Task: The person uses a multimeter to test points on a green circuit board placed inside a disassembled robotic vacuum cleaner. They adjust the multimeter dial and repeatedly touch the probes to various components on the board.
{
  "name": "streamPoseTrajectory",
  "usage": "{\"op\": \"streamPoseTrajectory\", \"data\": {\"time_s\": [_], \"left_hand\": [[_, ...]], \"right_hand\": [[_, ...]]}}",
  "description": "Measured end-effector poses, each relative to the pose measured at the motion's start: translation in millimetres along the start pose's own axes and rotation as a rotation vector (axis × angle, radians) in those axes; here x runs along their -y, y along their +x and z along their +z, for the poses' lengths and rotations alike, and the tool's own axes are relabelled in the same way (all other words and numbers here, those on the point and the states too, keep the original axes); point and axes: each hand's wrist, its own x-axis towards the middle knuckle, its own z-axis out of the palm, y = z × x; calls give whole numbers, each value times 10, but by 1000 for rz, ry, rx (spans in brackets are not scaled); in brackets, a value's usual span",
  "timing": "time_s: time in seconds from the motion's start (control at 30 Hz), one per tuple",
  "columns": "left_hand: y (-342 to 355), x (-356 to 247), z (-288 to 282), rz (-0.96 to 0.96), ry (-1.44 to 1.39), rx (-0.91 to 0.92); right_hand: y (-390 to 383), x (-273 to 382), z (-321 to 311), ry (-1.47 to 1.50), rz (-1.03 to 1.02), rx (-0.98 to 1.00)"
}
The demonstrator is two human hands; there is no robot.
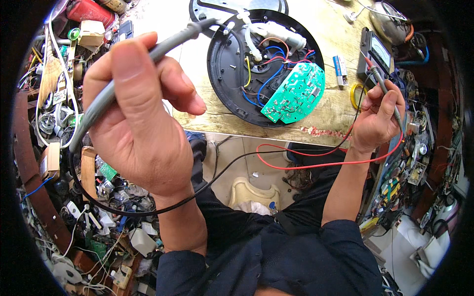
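Left hand (140, 111) pinches grey probe (173, 41), right hand (379, 117) second probe (378, 80), flanking the circuit board (298, 92).
I judge them light, stiff; hold mid-barrel.

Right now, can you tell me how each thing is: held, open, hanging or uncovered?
Left hand, gripping a gray probe.
Right hand, gripping the other probe.
Black round housing, open, insides showing.
Green circuit board, bare, lying partly over the housing.
Red lead, hanging in a loop.
Black lead, hanging in a curve.
Meter, dial visible, reading too small to tell.
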Motion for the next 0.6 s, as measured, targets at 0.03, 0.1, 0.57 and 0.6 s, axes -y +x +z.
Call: {"op": "streamPoseTrajectory", "data": {"time_s": [0.03, 0.1, 0.57, 0.6], "left_hand": [[-2, 17, 18, 0, 11, 16], [2, 36, 31, -16, 41, 48], [-2, -30, -21, -222, 114, 143], [4, -30, -46, -219, 109, 148]], "right_hand": [[-5, 5, 1, -15, -2, 4], [-16, 23, 11, -19, 4, 13], [-5, 124, -175, 17, 60, -26], [-4, 134, -187, 21, 60, -23]]}}
